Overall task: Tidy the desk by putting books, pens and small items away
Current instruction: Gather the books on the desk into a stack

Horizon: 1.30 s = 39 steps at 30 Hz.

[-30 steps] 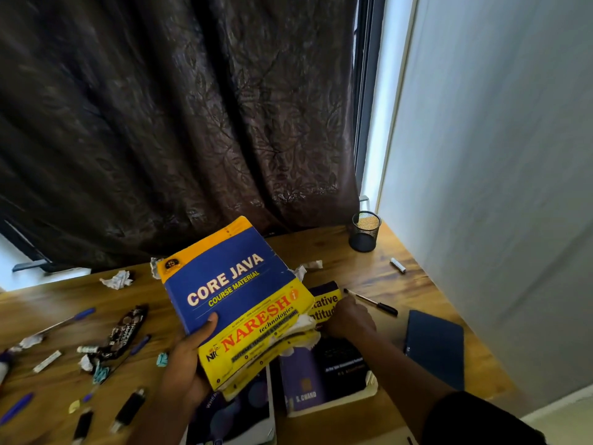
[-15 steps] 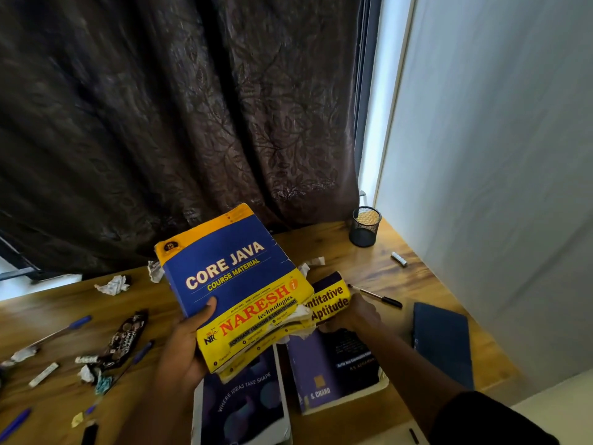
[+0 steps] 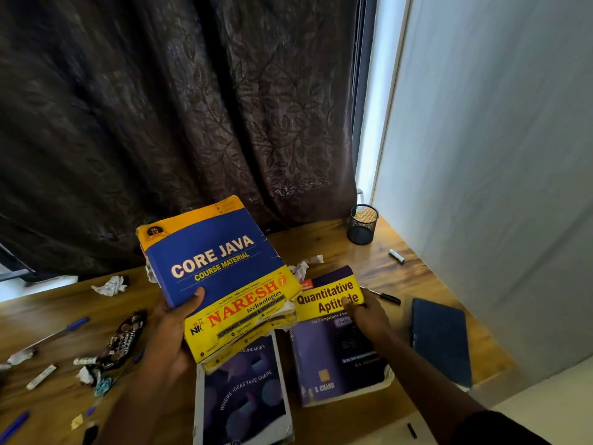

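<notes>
The left hand (image 3: 170,332) grips the Java book (image 3: 218,268), thumb pressed on its cover, lifted off the desk (image 3: 369,261). The right hand (image 3: 365,319) pinches the aptitude book (image 3: 333,335) by its far edge, thumb on top. Beyond the fingers, pens, paper scraps and wrappers lie scattered, and the pen cup (image 3: 362,224) looks unfilled, so tidying seems barely begun.

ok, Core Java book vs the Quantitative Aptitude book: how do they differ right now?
The Core Java book is lifted off the desk, tilted, gripped by the left hand; the Quantitative Aptitude book lies on the desk with the right hand gripping its far edge. Core Java's cover is bright blue and yellow with frayed lower corners; Quantitative Aptitude is dark purple with a yellow title band. Both are thick, worn paperbacks.
</notes>
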Tool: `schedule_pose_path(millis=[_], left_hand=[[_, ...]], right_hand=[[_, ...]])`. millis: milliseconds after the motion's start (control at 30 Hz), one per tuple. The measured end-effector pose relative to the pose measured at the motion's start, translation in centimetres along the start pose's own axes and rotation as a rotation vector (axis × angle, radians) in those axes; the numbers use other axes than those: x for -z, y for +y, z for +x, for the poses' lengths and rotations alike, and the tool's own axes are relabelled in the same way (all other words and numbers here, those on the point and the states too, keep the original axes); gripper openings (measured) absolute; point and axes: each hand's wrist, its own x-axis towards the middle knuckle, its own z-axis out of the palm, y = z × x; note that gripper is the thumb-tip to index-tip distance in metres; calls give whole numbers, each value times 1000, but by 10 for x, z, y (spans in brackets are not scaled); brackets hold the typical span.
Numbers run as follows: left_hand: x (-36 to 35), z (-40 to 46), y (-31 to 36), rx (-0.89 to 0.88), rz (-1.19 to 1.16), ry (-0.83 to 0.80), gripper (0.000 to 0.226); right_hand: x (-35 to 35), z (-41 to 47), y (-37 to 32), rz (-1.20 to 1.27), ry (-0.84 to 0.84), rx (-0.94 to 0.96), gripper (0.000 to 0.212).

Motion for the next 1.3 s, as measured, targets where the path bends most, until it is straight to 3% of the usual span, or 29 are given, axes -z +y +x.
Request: schedule_pose_path(millis=[267,500,600,833,1033,1300], left_hand=[[1,-2,6,-136,155,34,43],[-23,-9,-12,-155,159,-14,49],[-43,-10,-30,-95,153,-58,50],[-90,-14,-90,173,18,-155,58],[-114,-29,-135,272,20,-197,57],[-83,-41,-156,385,-46,-125,55]], right_hand=[[42,11,9,380,-84,-107,31],[86,12,-4,724,-244,-153,52],[97,11,-21,769,-292,-164,50],[111,20,-81,633,-236,-163,21],[104,24,-93,376,-206,-15,26],[62,19,-65,296,-302,-110,30]])
